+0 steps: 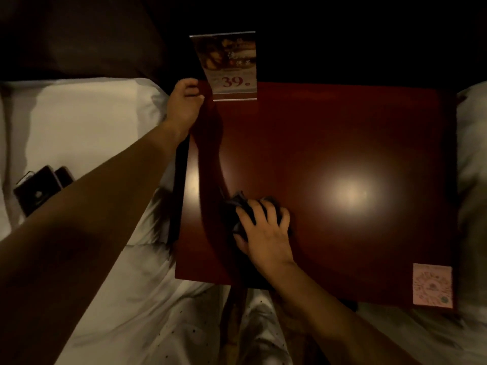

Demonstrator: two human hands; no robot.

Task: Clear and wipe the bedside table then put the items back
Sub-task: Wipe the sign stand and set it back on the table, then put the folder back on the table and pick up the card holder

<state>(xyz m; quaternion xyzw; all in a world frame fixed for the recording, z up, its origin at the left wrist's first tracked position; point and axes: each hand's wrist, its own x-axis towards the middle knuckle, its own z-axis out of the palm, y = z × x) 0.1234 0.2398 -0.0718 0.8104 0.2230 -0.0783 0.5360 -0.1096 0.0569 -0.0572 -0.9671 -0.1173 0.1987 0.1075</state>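
Note:
The bedside table (342, 133) has a glossy dark red top with a bright lamp reflection near its middle. A clear acrylic sign stand (229, 67) with a printed card reading "39." stands at the table's far left corner. My left hand (184, 104) is at the stand's left edge, fingers curled against it. Whether it grips the stand is unclear. My right hand (263, 227) presses a dark cloth (237, 206) flat on the table's near left part.
A pale sticker (432, 285) lies on the table's near right corner. A white bed (84, 122) is at the left, with a dark phone-like device (37, 191) lying on it. Another white bed (471, 143) borders the right. The back is dark.

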